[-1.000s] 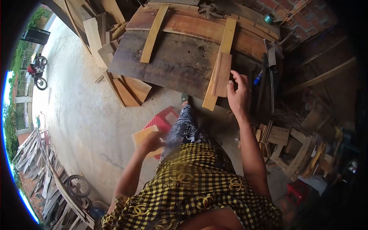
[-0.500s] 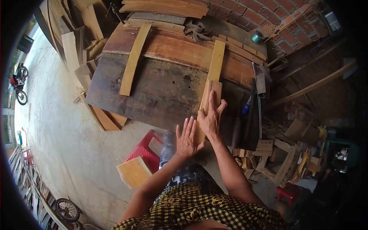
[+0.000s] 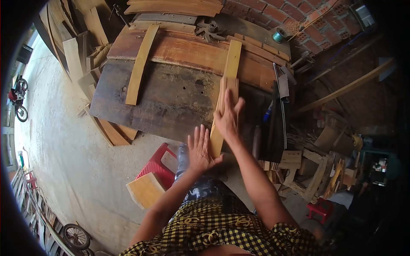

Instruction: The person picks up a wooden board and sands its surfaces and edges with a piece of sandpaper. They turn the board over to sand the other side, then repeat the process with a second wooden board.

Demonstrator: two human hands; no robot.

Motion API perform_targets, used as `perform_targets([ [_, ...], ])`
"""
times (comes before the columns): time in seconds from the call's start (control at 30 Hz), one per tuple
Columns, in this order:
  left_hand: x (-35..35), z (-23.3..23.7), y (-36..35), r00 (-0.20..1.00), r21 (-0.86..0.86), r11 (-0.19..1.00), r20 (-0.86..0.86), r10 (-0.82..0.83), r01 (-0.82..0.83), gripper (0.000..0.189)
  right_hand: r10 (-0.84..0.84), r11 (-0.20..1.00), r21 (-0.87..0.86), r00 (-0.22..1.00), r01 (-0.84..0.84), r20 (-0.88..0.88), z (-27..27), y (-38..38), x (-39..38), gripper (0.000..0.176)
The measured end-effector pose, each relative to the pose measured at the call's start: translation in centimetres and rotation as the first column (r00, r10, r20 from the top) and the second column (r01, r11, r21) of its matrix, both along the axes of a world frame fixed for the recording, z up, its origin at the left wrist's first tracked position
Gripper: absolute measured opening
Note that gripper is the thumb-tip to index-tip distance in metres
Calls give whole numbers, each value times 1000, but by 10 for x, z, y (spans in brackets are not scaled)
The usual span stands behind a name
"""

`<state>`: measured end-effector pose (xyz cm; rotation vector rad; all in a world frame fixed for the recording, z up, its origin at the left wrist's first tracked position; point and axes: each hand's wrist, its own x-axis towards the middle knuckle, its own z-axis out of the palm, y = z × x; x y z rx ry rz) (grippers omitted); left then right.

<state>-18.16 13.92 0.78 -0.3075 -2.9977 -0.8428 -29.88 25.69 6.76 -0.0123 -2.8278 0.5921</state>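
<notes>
My right hand (image 3: 228,121) rests on a wooden block (image 3: 231,84) on the right side of the worktable (image 3: 162,98), its fingers spread forward and gripping the block's top and sides. Under and beside the block runs a light wooden strip (image 3: 216,143), which reaches past the table's near edge. My left hand (image 3: 200,149) lies flat with fingers stretched, its thumb against that strip's near end. Beyond the block a yellowish strip (image 3: 232,57) points to the back. Another yellowish strip (image 3: 141,66) lies alone on the table's left part.
A red plastic stool (image 3: 159,164) with a wooden board (image 3: 145,190) stands at the near left. Scrap wood (image 3: 316,175) is heaped at the right. A metal cutter head (image 3: 211,30) and a wire spool (image 3: 279,36) sit at the back. A blue-handled tool (image 3: 267,112) lies right.
The whole view has shifted, with table and hands a little further left in the frame. My left hand's fingers have moved slightly away from the strip; my right hand stays on the block.
</notes>
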Motion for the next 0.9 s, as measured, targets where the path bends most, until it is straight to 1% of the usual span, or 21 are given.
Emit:
perform_targets([
  [0.03,-1,-1,-1,1000,-9,1000,-1,-6,6,119,19,1000,-7,999,-19,-29,-2,0,34,83],
  [0.07,-1,-1,-2,1000,31,999,3,-6,6,117,40,999,-12,998,-40,-52,-4,1,51,83],
  [0.1,-2,1,-3,1000,40,999,25,-6,5,116,49,999,-2,997,-49,-57,-5,1,45,83],
  [0.17,-3,3,-1,998,37,999,58,0,-2,111,-6,999,-35,1000,6,-7,-7,-1,38,82],
  [0.2,-3,4,-1,998,38,999,67,-1,-1,111,-7,999,-34,1000,7,2,-4,-1,26,82],
  [0.27,-5,6,0,997,62,998,77,8,-13,108,-47,999,-26,999,47,19,6,-4,-33,80],
  [0.33,-6,4,1,997,55,998,74,15,-19,108,-121,992,34,992,122,-17,2,-6,-95,77],
  [0.4,-4,5,0,998,54,998,54,14,-17,107,-124,988,-92,991,127,46,5,-2,-151,77],
  [0.47,-4,3,-1,999,80,997,40,10,-13,107,-138,979,-152,990,138,13,-11,2,-192,78],
  [0.53,-3,4,-1,1000,89,996,22,18,-20,107,-127,982,-141,992,126,3,-22,5,-206,79],
  [0.6,-2,3,0,1000,67,997,7,23,-23,107,-128,985,-120,992,126,-1,-26,7,-188,80],
  [0.67,-2,5,0,1000,58,998,-8,28,-27,106,-70,994,-74,991,79,117,-8,4,-152,81],
  [0.7,-2,5,-1,999,53,998,-18,30,-29,105,-71,996,-42,970,83,233,10,-1,-117,82],
  [0.73,-2,5,-1,999,58,998,-29,30,-28,105,-44,999,-14,989,47,143,1,-2,-81,82],
  [0.77,-1,4,-1,999,54,998,-38,32,-30,106,-24,1000,-12,986,27,165,7,-4,-41,82],
  [0.8,-1,2,0,998,51,998,-46,35,-33,107,23,1000,8,989,-24,144,7,-3,-5,82],
  [0.83,0,0,-1,998,47,999,-64,29,-26,108,55,998,-18,995,-53,79,-2,-1,28,83],
  [0.87,0,-1,-2,999,109,994,-25,22,-19,109,70,998,1,996,-70,50,-2,0,52,84],
  [0.9,0,0,-3,999,114,993,-25,20,-17,109,75,997,10,996,-76,51,1,0,57,84],
])
